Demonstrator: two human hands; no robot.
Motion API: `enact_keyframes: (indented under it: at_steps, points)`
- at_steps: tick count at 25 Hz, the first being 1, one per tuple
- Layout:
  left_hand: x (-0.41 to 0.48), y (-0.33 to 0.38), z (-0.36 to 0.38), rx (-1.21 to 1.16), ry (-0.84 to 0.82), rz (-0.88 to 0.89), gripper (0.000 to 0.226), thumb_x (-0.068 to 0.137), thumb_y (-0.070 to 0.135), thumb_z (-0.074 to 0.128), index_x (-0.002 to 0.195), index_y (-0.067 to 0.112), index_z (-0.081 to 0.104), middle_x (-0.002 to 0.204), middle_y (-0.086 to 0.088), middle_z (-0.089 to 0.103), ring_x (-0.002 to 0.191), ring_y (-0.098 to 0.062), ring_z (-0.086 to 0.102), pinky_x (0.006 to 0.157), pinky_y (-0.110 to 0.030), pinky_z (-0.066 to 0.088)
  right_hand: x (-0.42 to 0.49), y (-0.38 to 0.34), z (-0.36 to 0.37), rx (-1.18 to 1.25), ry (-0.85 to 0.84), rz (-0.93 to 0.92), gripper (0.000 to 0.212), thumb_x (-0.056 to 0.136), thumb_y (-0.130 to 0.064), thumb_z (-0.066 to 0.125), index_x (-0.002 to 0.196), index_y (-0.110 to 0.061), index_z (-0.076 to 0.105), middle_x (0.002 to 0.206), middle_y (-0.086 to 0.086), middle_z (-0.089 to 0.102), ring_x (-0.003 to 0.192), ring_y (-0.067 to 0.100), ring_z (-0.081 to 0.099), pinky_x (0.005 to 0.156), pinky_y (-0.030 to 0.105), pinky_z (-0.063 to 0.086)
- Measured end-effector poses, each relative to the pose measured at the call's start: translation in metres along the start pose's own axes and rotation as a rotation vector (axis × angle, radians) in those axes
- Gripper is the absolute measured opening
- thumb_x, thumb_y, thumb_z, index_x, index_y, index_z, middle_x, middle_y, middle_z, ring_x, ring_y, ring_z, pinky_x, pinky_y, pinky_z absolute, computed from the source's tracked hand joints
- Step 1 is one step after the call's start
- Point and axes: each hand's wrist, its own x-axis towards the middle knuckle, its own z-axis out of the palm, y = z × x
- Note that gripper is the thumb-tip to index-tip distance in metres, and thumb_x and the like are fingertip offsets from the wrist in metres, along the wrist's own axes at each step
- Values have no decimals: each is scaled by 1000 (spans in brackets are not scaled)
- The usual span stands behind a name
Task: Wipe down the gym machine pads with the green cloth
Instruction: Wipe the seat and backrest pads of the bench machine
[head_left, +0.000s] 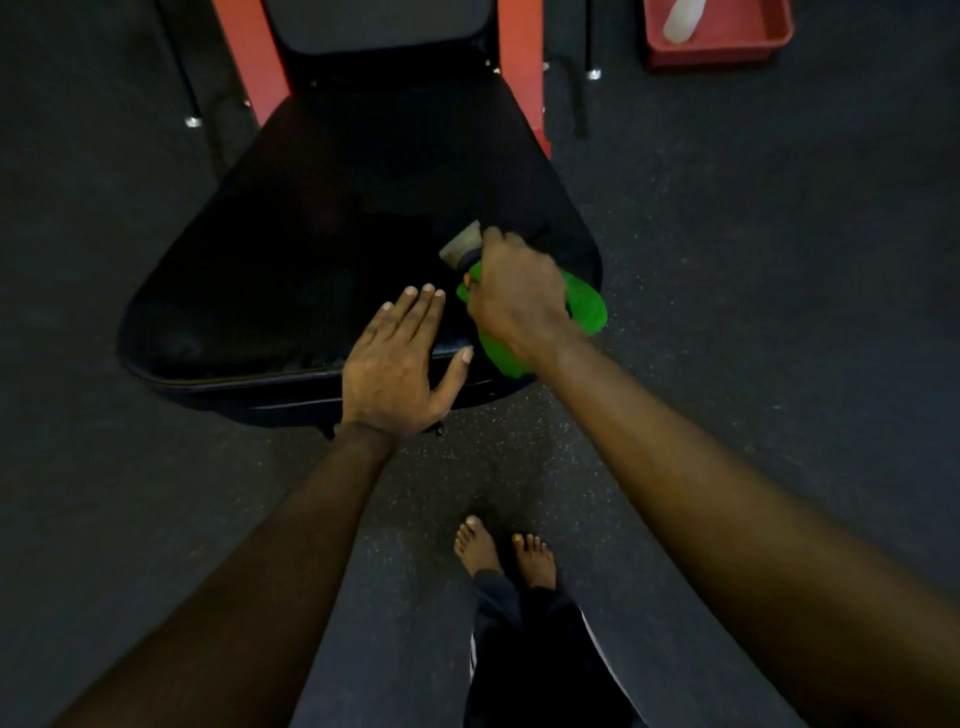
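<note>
Nearest: bare feet on the floor, dark rubber w/ fine pale speckle, matte and grippy-looking; both forearms reach fwd from there.

Left hand lies flat on the near edge of the seat pad, fingers straight, thumb spread, grip released, holding nothing; prob. just bracing.

Right hand is just beside it, over the pad's near right corner, grip clenched round the green cloth; cloth is bunched, bright green, spilling out under the palm on the right and toward the wrist; a grey-beige piece sticks out past the knuckles, can't tell what it is.

Handling, as a guess: cloth is light, soft, floppy, no fragility; a full-palm bunch like this suits it, w/ pressure spread thru the palm so it drags flat rather than rolling up; pad looks like smooth black vinyl over foam, slightly glossy at the front lip, so it should give under pressure and let the cloth slide easily.

Pad shape: wide at the near end, rounded corners, tapering away.

Further: an upright back pad, same black covering, btwn two arms of a red frame, painted metal by the look.

Farthest, top right: a red tray on the floor w/ a whitish bottle lying in it, well apart from the hands.
</note>
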Motion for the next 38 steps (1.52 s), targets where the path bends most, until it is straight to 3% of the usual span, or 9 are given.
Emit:
enact_keyframes:
  at_steps: [4, 11, 16, 21, 24, 30, 35, 38]
  points:
    - [1, -2, 0, -11, 8, 28, 69, 98, 53, 39, 140, 1, 54, 144, -16, 55, 137, -27, 49, 117, -39, 31, -26, -1, 7, -33, 37, -99, 48, 94, -21, 60, 138, -14, 42, 130, 8, 55, 112, 33, 60, 88, 39, 48]
    - [2, -2, 1, -45, 6, 24, 71, 102, 56, 32, 146, 3, 49, 150, -14, 50, 140, -25, 46, 119, -38, 30, 25, 3, -3, 34, -62, 22, 46, 94, -28, 61, 135, -12, 46, 132, 10, 56, 119, 33, 57, 94, 39, 43]
    - [1, -2, 2, -38, -3, 13, 70, 100, 55, 36, 147, 4, 47, 151, -13, 48, 142, -23, 44, 120, -38, 29, -18, 23, 0, 21, 38, -6, 49, 95, -33, 61, 137, -15, 44, 129, 6, 56, 112, 31, 60, 86, 42, 48]
    - [2, -2, 2, -55, 12, 24, 69, 101, 54, 38, 147, 3, 48, 150, -14, 49, 141, -25, 45, 119, -39, 32, 61, 9, -4, 68, -50, 127, 46, 92, -37, 64, 129, -13, 52, 131, 11, 60, 119, 36, 58, 95, 41, 43]
    - [1, -3, 5, -48, 29, 30, 69, 101, 54, 40, 147, 3, 47, 150, -14, 49, 141, -25, 45, 120, -39, 31, 56, 10, -6, 44, -66, 117, 44, 94, -37, 61, 129, -14, 51, 131, 11, 60, 119, 37, 58, 93, 41, 44]
    - [0, -3, 8, -49, 48, 18, 69, 100, 55, 38, 146, 4, 49, 150, -13, 50, 141, -24, 46, 119, -38, 32, 3, 21, -2, 13, 75, 76, 38, 94, -39, 60, 125, -18, 53, 120, 6, 66, 109, 33, 62, 87, 41, 45]
    - [1, -2, 8, -48, 24, 2, 70, 100, 55, 38, 147, 5, 48, 151, -12, 49, 142, -24, 44, 120, -38, 30, 74, 4, 4, 42, -2, 131, 39, 91, -40, 60, 122, -17, 58, 121, 12, 68, 113, 37, 61, 92, 39, 44]
    - [0, -1, 9, -51, 40, -6, 68, 102, 54, 34, 147, 5, 48, 150, -12, 49, 142, -23, 44, 120, -39, 30, 61, 2, 1, 24, -50, 71, 41, 93, -43, 59, 122, -15, 56, 122, 12, 67, 114, 36, 61, 90, 39, 44]
